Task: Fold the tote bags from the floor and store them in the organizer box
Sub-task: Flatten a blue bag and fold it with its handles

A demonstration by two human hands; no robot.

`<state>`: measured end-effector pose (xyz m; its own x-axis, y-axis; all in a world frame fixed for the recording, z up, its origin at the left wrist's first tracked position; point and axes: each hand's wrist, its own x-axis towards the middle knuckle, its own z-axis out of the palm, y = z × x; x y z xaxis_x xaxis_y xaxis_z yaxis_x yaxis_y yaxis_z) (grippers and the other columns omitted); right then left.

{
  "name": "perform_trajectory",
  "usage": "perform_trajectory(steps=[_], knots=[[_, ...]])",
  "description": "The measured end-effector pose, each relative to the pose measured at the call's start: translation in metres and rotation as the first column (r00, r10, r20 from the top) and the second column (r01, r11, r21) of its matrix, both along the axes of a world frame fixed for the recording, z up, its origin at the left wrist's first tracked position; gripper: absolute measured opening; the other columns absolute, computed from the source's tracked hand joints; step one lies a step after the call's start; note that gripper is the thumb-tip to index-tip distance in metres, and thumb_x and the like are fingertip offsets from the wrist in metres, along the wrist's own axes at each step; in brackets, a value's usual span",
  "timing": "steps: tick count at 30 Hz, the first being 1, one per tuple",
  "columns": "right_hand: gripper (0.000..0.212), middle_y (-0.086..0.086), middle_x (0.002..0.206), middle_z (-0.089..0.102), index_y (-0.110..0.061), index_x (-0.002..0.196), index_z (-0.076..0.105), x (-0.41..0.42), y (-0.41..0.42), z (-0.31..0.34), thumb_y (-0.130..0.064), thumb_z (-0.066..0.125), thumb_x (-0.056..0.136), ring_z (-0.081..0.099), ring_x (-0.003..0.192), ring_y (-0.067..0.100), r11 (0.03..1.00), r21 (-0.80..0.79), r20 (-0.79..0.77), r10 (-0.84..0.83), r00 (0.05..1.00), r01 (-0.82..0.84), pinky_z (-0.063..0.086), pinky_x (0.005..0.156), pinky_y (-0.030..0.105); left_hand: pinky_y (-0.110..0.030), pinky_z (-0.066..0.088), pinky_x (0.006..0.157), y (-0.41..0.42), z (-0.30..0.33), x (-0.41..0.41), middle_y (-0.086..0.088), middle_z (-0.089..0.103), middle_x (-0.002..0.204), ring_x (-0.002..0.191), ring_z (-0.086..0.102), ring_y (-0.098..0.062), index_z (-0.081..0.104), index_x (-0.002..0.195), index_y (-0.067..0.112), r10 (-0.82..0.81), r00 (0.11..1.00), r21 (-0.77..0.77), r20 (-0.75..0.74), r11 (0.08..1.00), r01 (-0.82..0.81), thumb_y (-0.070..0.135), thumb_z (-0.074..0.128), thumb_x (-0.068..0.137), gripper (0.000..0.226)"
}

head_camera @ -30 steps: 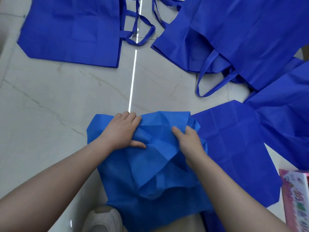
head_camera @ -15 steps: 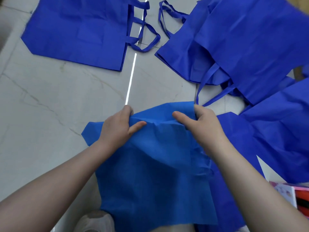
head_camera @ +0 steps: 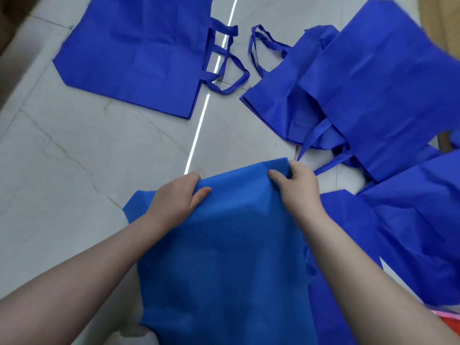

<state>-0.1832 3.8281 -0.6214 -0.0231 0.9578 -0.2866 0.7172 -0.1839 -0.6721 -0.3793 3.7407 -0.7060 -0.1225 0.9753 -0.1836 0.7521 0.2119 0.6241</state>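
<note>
Both hands pinched the far edge of a blue tote bag above the tiled floor: left hand, right hand. The limp fabric could slip and spoil the fold. No organizer box was visible.

An indoor room, home or workplace unclear, shown by a polished pale marble-look tile floor with a bright ceiling-light reflection and several blue tote bags spread flat across it.
</note>
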Motion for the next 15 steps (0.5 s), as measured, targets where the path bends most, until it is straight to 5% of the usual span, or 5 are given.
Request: perform_trajectory(steps=[3, 8, 11, 13, 15], knots=[[0.01, -0.004, 0.086, 0.057, -0.01, 0.094, 0.052, -0.007, 0.013, -0.007, -0.018, 0.056, 0.09, 0.052, 0.083, 0.016, 0.996, 0.083, 0.06, 0.008, 0.998, -0.013, 0.039, 0.068, 0.03, -0.035, 0.03, 0.059, 0.008, 0.003, -0.003, -0.008, 0.052, 0.077, 0.07, 0.048, -0.03, 0.046, 0.085, 0.006, -0.011, 0.997, 0.038, -0.077, 0.999, 0.014, 0.034, 0.043, 0.097, 0.031], [0.043, 0.002, 0.137, 0.042, -0.014, 0.133, 0.042, 0.006, 0.012, -0.015, -0.008, 0.052, 0.091, 0.034, 0.126, 0.018, 0.945, 0.309, 0.135, 0.065, 0.989, -0.104, 0.025, 0.103, 0.025, -0.045, 0.034, 0.07, 0.048, -0.001, -0.028, -0.024, 0.057, 0.095, 0.086, 0.052, -0.041, 0.056, 0.102, -0.002, 0.138, 0.93, 0.203, -0.341, 0.977, -0.07, 0.012, 0.053, 0.092, 0.017], [0.042, 0.01, 0.141, 0.039, -0.011, 0.13, 0.05, 0.041, -0.017, -0.031, -0.001, 0.052, 0.089, 0.036, 0.128, 0.027, 0.938, 0.281, 0.29, 0.117, 0.95, -0.202, 0.026, 0.105, 0.029, -0.047, 0.018, 0.096, 0.062, -0.016, -0.031, -0.025, 0.043, 0.132, 0.116, 0.032, -0.033, 0.048, 0.13, 0.003, 0.133, 0.879, 0.244, -0.458, 0.969, -0.019, -0.01, 0.053, 0.075, 0.057], [0.039, 0.016, 0.138, 0.045, -0.009, 0.121, 0.057, 0.061, -0.047, -0.051, 0.0, 0.061, 0.084, 0.044, 0.123, 0.036, 0.917, 0.199, 0.429, 0.235, 0.872, -0.345, 0.038, 0.102, 0.045, -0.046, 0.016, 0.1, 0.056, -0.032, -0.013, -0.024, 0.039, 0.141, 0.125, 0.031, -0.032, 0.055, 0.126, 0.006, -0.021, 0.862, 0.275, -0.506, 0.944, 0.185, 0.002, 0.055, 0.077, 0.05], [0.039, 0.02, 0.133, 0.051, -0.009, 0.115, 0.062, 0.072, -0.079, -0.074, -0.005, 0.071, 0.077, 0.05, 0.117, 0.039, 0.854, 0.102, 0.514, 0.394, 0.762, -0.51, 0.046, 0.096, 0.052, -0.048, 0.017, 0.109, 0.036, -0.049, 0.01, -0.018, 0.024, 0.153, 0.137, 0.025, -0.034, 0.046, 0.138, 0.015, -0.286, 0.816, 0.011, -0.502, 0.941, 0.337, 0.036, 0.043, 0.091, 0.051]])
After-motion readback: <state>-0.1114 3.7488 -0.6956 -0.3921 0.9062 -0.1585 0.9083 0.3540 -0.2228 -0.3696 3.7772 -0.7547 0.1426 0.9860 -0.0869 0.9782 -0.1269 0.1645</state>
